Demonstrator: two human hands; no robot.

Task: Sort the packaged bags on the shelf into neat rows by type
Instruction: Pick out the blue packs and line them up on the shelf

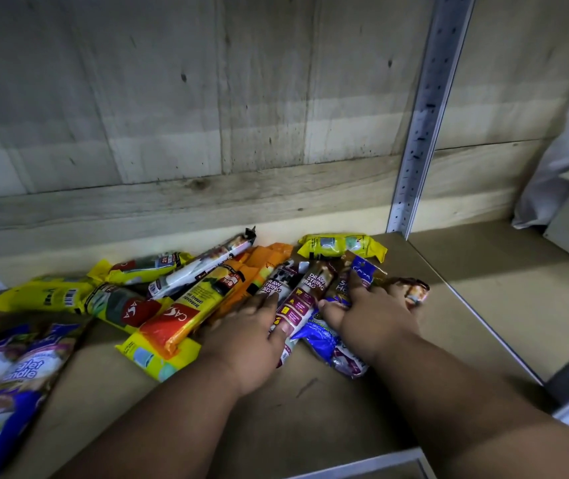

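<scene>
A jumble of packaged bags lies at the back of the wooden shelf (310, 392). My left hand (252, 337) rests flat on two maroon "Draw String Bag" packs (297, 302), its thumb across the nearer one. My right hand (373, 316) lies with spread fingers over the brown packs (414, 288) and a blue pack (321, 337). Left of my hands are orange packs (259, 267), a red-and-yellow "Casa" pack (186, 312) and several yellow packs (44, 295). One more yellow pack (342, 245) lies apart behind the maroon ones.
Blue-and-purple packs (17, 371) lie at the near left. A perforated metal upright (425, 126) stands at the back right against the wooden back wall (207, 115). Bare shelf board (483, 305) stretches to the right of the pile.
</scene>
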